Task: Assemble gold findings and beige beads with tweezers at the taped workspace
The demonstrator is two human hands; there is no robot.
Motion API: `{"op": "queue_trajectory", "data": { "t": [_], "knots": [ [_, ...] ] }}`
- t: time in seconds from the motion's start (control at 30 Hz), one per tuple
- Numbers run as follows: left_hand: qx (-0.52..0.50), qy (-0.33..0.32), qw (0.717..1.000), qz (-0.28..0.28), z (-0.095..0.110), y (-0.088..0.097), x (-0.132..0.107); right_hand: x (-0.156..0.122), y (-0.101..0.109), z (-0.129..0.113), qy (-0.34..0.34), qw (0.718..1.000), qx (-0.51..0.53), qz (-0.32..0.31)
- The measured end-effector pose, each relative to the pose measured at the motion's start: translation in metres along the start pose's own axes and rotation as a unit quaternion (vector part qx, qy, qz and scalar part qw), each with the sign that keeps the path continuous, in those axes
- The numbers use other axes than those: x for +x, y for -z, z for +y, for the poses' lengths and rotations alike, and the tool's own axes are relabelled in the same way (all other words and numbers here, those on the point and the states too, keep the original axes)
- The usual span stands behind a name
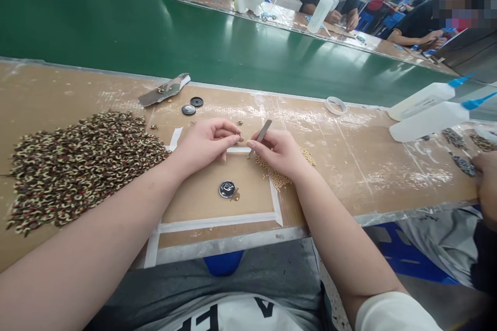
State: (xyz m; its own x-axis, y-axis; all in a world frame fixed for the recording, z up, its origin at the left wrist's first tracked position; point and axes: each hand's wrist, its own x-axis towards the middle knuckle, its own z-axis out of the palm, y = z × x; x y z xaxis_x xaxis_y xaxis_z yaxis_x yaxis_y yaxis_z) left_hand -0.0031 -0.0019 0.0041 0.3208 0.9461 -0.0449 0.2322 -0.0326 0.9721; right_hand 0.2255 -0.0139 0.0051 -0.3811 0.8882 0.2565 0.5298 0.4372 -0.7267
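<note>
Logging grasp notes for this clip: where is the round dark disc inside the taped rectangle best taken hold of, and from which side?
Probably by its rim, pinched from above: the disc lies flat on the bench, so only its edge offers purchase. Come at the left and upper edge, since a small brass piece sits against its lower right.

The bench (pixel 361 165) lies bare between the bead heap (pixel 281 178) and the two bottles (pixel 427 111) at its right end. A broad pile of patterned parts (pixel 77 165) blocks the left end, and a round disc (pixel 227 189) sits near the front edge.
</note>
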Motion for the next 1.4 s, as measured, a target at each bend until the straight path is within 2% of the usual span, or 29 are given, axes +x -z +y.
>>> {"op": "queue_trajectory", "data": {
  "t": [0.17,0.33,0.43,0.57,0.77,0.9,1.03,1.2,1.4],
  "knots": [
    [-0.008,0.009,1.000,0.010,0.010,-0.004,-0.003,0.000,-0.002,0.003,0.005,1.000,0.005,-0.004],
    [-0.040,-0.003,0.999,0.008,0.005,-0.004,-0.002,0.001,-0.003,0.002,0.015,1.000,0.022,-0.010],
    [-0.073,-0.017,0.997,0.009,0.001,-0.003,-0.001,0.000,-0.003,-0.002,0.031,0.999,0.029,0.031],
    [-0.030,0.004,0.999,-0.011,0.005,-0.004,-0.004,-0.003,-0.001,-0.007,0.059,0.989,0.081,0.112],
    [-0.042,0.049,0.997,-0.043,0.014,-0.010,-0.012,-0.005,-0.005,-0.007,0.178,0.966,0.101,0.158],
    [-0.038,0.038,0.997,-0.063,0.011,-0.012,-0.013,-0.003,-0.008,-0.008,0.204,0.962,0.099,0.153],
    [-0.095,0.064,0.990,-0.078,0.006,-0.012,-0.013,-0.003,-0.009,-0.009,0.182,0.963,0.114,0.161],
    [-0.213,0.108,0.965,-0.107,0.008,-0.013,-0.013,-0.005,-0.010,-0.007,0.107,0.956,0.211,0.175],
    [-0.263,0.109,0.952,-0.114,0.006,-0.014,-0.012,-0.003,-0.016,-0.006,0.058,0.940,0.293,0.163]
  ]
}}
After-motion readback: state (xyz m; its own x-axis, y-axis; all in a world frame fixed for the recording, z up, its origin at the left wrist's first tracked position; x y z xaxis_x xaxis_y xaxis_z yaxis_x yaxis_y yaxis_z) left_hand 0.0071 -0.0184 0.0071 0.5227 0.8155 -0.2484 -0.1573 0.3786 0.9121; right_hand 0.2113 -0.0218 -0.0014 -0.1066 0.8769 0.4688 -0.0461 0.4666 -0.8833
